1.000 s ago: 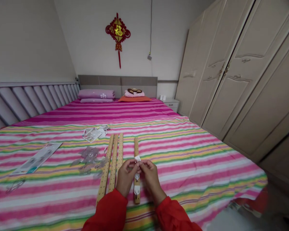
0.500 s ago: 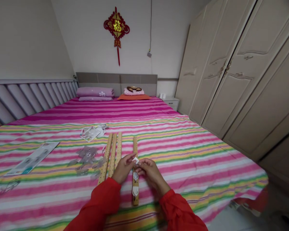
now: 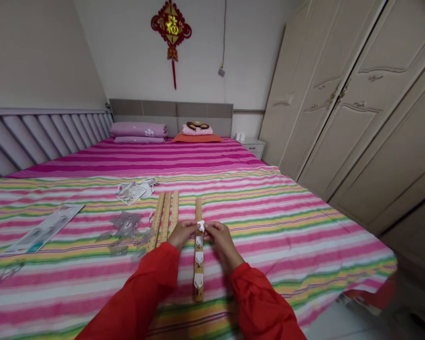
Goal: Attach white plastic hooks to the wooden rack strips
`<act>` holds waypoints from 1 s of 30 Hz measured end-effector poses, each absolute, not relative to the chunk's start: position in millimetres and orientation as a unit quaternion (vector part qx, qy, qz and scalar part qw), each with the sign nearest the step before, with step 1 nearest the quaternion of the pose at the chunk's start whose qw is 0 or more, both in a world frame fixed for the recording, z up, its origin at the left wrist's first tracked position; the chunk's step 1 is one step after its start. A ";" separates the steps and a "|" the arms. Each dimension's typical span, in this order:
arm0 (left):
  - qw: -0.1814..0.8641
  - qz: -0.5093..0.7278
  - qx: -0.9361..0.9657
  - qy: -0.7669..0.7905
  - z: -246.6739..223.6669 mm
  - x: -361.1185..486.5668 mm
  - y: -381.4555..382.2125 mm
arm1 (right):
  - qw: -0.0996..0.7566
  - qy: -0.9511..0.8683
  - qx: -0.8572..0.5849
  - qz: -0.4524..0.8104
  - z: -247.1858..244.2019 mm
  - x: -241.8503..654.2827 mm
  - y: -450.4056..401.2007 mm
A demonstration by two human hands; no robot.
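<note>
A narrow wooden strip (image 3: 199, 206) lies lengthwise on the striped bedspread. Three white pieces with metal parts sit along its near half, the nearest one (image 3: 198, 280) close to the strip's end. Above them, over the strip, a small white piece (image 3: 200, 225) is pinched between both hands. My left hand (image 3: 182, 233) has its fingertips on the piece's left side. From the right, my right hand (image 3: 220, 237) grips the same piece with thumb and finger. Several perforated wooden strips (image 3: 165, 215) lie left of my left hand.
Clear plastic bags (image 3: 126, 222) lie left of the perforated strips, with more packaging (image 3: 131, 191) behind. A long flat package (image 3: 46, 230) rests farther left, near thin metal wire-like items (image 3: 10, 270). Pillows (image 3: 140, 130) are at the headboard; wardrobes (image 3: 354, 123) stand right.
Both hands have moved slightly forward along the strip with the white piece. A third white piece now shows on the strip, nearer than the hands. The view has tilted slightly.
</note>
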State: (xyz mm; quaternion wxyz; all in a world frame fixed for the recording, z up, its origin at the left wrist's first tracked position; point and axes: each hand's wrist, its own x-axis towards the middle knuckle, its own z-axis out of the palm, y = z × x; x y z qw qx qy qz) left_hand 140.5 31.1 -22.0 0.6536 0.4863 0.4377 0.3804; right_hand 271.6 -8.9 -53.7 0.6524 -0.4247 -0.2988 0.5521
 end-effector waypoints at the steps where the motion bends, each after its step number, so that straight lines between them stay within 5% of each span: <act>1: 0.647 0.379 0.485 0.451 -22.8 141.7 34.9 | 0.650 -0.305 -0.434 0.545 -54.5 272.1 -4.8; 30: 0.450 0.367 0.535 0.614 -82.7 154.1 70.7 | 0.595 -0.285 -0.561 0.500 -89.0 263.9 34.1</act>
